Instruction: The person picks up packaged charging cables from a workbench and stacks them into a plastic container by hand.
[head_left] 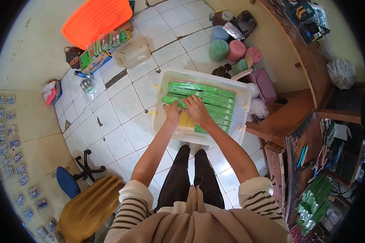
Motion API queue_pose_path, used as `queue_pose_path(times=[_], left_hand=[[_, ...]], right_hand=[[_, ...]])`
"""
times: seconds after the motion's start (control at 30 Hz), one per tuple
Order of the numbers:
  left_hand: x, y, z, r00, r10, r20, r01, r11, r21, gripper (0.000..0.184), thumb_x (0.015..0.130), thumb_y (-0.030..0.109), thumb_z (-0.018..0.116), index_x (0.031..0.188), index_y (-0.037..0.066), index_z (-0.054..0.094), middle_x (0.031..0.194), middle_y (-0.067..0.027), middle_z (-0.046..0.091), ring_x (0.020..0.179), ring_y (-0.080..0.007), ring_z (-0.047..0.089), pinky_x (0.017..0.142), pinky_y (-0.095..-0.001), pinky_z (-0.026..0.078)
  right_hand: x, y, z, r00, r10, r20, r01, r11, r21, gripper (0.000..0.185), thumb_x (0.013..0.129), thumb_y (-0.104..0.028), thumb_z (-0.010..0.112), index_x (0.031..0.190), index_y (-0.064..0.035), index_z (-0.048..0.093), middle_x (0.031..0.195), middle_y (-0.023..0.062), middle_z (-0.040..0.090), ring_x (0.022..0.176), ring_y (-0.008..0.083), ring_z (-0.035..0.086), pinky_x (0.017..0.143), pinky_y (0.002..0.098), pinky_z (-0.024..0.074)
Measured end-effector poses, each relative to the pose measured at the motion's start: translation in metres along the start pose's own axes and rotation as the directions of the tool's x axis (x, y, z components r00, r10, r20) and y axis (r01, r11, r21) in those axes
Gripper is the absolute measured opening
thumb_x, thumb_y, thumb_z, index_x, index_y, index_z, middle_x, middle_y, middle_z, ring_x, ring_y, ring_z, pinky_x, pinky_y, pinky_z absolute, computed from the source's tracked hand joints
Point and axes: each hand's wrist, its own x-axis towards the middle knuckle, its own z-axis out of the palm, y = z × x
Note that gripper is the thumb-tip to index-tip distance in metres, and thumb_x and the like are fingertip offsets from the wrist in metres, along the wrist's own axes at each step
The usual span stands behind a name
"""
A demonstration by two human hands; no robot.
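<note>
A translucent white plastic bin [160, 79] stands before my feet with several long green boxes [219, 101] laid in two columns inside. My left hand [172, 111] is at the left end of one green box [166, 99] in the left column, its fingers closed on the edge. On the same box's right part lies my right hand [194, 107], fingers bent down over it; the fingertips are partly hidden. Just below the hands, a yellow surface [185, 120] shows in the bin's lower left part.
An orange lid [95, 18] leans at the back left, near a carton of packets [96, 60] and a clear tub [134, 52]. Coloured containers [236, 50] stand at the back right. A wooden desk [290, 113] borders the right; a blue chair [67, 182] stands left.
</note>
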Motion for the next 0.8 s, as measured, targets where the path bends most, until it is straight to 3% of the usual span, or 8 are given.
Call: queue_pose_path(times=[0.03, 0.07, 0.1, 0.13, 0.2, 0.3, 0.63, 0.8], left_hand=[[-0.001, -0.009, -0.005, 1.0, -0.002, 0.005, 0.002, 1.0, 0.004, 0.034, 0.086, 0.012, 0.05, 0.117, 0.007, 0.039, 0.113, -0.0098, 0.046, 0.098, -0.0272, 0.05, 0.084, -0.043, 0.044], [-0.002, -0.018, -0.014, 0.879, 0.475, -0.028, -0.42, 0.802, 0.425, 0.043, 0.078, 0.003, 0.053, 0.118, 0.005, 0.039, 0.115, -0.011, 0.045, 0.1, -0.0287, 0.048, 0.088, -0.041, 0.041], [-0.001, -0.021, -0.021, 0.563, 0.813, 0.149, -0.612, 0.288, 0.736, 0.053, 0.07, -0.005, 0.056, 0.119, 0.004, 0.038, 0.116, -0.0122, 0.044, 0.102, -0.0302, 0.046, 0.091, -0.0391, 0.038], [-0.011, -0.004, -0.018, 0.562, 0.812, 0.156, -0.611, 0.281, 0.74, 0.053, 0.07, -0.005, 0.056, 0.119, 0.004, 0.038, 0.116, -0.0122, 0.044, 0.102, -0.0302, 0.046, 0.091, -0.0391, 0.038], [-0.022, 0.036, -0.014, 0.34, 0.452, 0.824, -0.828, -0.272, 0.491, 0.067, 0.056, -0.011, 0.059, 0.119, 0.002, 0.039, 0.114, -0.0146, 0.045, 0.107, -0.0331, 0.042, 0.095, -0.038, 0.035], [-0.001, 0.045, -0.012, 0.266, 0.135, 0.955, -0.914, -0.28, 0.294, 0.066, 0.055, -0.007, 0.062, 0.117, 0.002, 0.043, 0.11, -0.0147, 0.048, 0.106, -0.0326, 0.043, 0.095, -0.0385, 0.035], [0.016, 0.043, -0.017, 0.312, 0.052, 0.949, -0.773, -0.567, 0.285, 0.034, 0.069, 0.005, 0.059, 0.102, 0.004, 0.052, 0.093, -0.0091, 0.059, 0.094, -0.0261, 0.055, 0.082, -0.0342, 0.045], [0.012, 0.039, -0.014, 0.307, 0.055, 0.95, -0.708, -0.654, 0.266, 0.026, 0.073, 0.007, 0.053, 0.099, 0.007, 0.053, 0.09, -0.0056, 0.059, 0.09, -0.022, 0.057, 0.075, -0.0331, 0.048]], right_hand=[[0.0, 0.001, -0.002, 1.0, 0.006, -0.003, -0.006, 1.0, -0.003, 0.04, 0.065, -0.014, 0.067, 0.1, -0.0034, 0.053, 0.088, 0.0083, 0.052, 0.09, 0.0244, 0.048, 0.077, 0.0346, 0.0388], [0.0, 0.001, -0.004, 0.999, -0.015, -0.031, 0.015, 1.0, 0.004, 0.04, 0.064, -0.014, 0.067, 0.099, -0.0036, 0.053, 0.087, 0.0075, 0.051, 0.089, 0.0234, 0.048, 0.076, 0.0342, 0.0384], [0.0, -0.001, -0.004, 0.998, -0.035, -0.059, 0.036, 0.999, 0.013, 0.039, 0.062, -0.015, 0.067, 0.097, -0.0038, 0.053, 0.086, 0.0067, 0.05, 0.089, 0.0223, 0.047, 0.075, 0.0338, 0.0381], [-0.001, -0.002, -0.005, 0.998, -0.029, -0.064, 0.03, 0.999, 0.019, 0.039, 0.062, -0.015, 0.067, 0.097, -0.0038, 0.053, 0.086, 0.0067, 0.05, 0.089, 0.0223, 0.047, 0.075, 0.0338, 0.0381], [-0.001, -0.001, -0.007, 0.999, 0.029, -0.033, -0.024, 0.992, 0.123, 0.042, 0.064, -0.014, 0.069, 0.101, -0.0016, 0.052, 0.093, 0.0104, 0.05, 0.093, 0.026, 0.047, 0.078, 0.0357, 0.0385], [-0.002, -0.001, -0.005, 0.998, 0.025, -0.066, -0.014, 0.986, 0.164, 0.044, 0.063, -0.013, 0.07, 0.1, -0.001, 0.051, 0.095, 0.0115, 0.05, 0.094, 0.0275, 0.046, 0.081, 0.0369, 0.0382], [-0.013, 0.011, -0.023, 0.996, 0.075, -0.053, -0.049, 0.918, 0.395, 0.05, 0.064, -0.013, 0.07, 0.107, -0.0014, 0.048, 0.099, 0.0119, 0.049, 0.098, 0.0285, 0.046, 0.086, 0.0368, 0.0386], [-0.045, 0.03, -0.031, 0.922, 0.338, 0.189, -0.386, 0.784, 0.486, 0.041, 0.07, -0.009, 0.066, 0.107, -0.0032, 0.051, 0.1, 0.0122, 0.049, 0.094, 0.0279, 0.052, 0.08, 0.0377, 0.0426]])
